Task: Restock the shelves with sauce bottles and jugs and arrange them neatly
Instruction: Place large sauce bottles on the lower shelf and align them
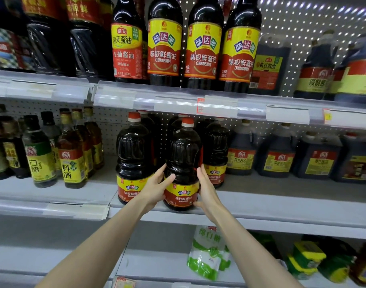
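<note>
Placement step: left hand [157, 187] and right hand [206, 190] clasp the red-capped jug [183, 163] at frame centre, on the middle shelf [281, 206] front edge; next, slide it back level with neighbouring jug [134, 156]

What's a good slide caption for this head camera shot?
Left hand and right hand hold a red-capped soy sauce jug at the middle shelf edge, beside a matching jug.

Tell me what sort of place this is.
Most likely a supermarket condiment aisle: tiered shelves with clear price-tag strips, rows of identical soy sauce bottles facing out, and a pegboard back panel. The left hand and right hand grip a soy sauce jug there.
</note>
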